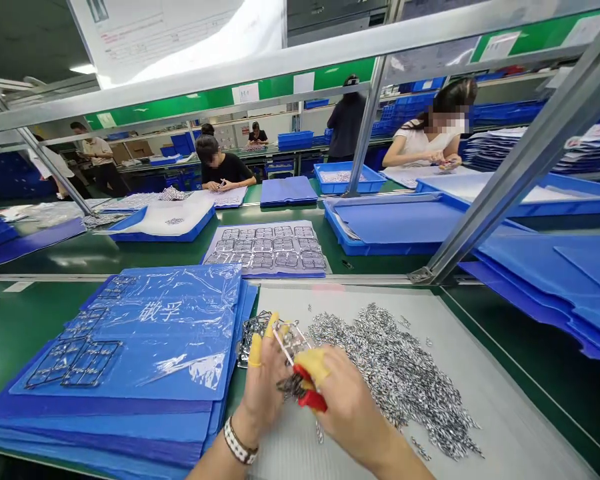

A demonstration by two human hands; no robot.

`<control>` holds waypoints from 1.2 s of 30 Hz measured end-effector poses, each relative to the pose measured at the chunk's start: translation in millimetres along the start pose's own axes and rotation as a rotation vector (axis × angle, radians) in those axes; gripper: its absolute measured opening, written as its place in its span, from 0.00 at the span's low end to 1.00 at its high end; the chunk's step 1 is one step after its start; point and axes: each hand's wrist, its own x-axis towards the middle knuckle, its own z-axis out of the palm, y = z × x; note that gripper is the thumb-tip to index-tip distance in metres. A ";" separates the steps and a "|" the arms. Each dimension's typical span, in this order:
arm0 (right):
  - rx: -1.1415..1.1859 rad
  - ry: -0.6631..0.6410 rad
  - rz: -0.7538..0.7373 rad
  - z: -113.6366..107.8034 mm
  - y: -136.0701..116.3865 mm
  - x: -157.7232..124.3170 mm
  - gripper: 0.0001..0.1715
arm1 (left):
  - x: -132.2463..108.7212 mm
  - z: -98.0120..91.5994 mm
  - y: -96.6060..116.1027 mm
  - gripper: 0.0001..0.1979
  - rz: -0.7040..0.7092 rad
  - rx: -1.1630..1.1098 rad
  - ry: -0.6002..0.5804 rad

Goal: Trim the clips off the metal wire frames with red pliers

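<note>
My left hand, with yellow finger cots on its fingertips, pinches a small metal frame of parts and holds it just above the grey mat. My right hand, a yellow cot on the thumb, is closed on a pair of red-handled cutters whose tip meets the frame. A broad heap of tiny silver metal pieces lies on the mat just right of my hands. A few more metal frames lie behind my left hand.
A stack of blue sheets under a clear plastic bag sits at left, with metal frames on it. Beyond lie a sheet of frames, blue trays and a slanted metal post. Several people work at far benches.
</note>
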 end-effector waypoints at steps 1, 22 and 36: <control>-0.058 -0.017 -0.064 5.4 -3.7 -1.9 0.14 | 1.9 -0.6 1.4 0.34 -0.087 -0.076 -0.039; -0.333 -0.430 0.416 12.0 1.7 8.0 0.14 | 5.1 -5.6 -7.5 0.30 -0.100 -0.064 -0.008; -0.394 -0.416 0.398 10.6 -5.2 5.2 0.12 | 4.7 -11.1 -11.7 0.31 -0.062 0.077 0.000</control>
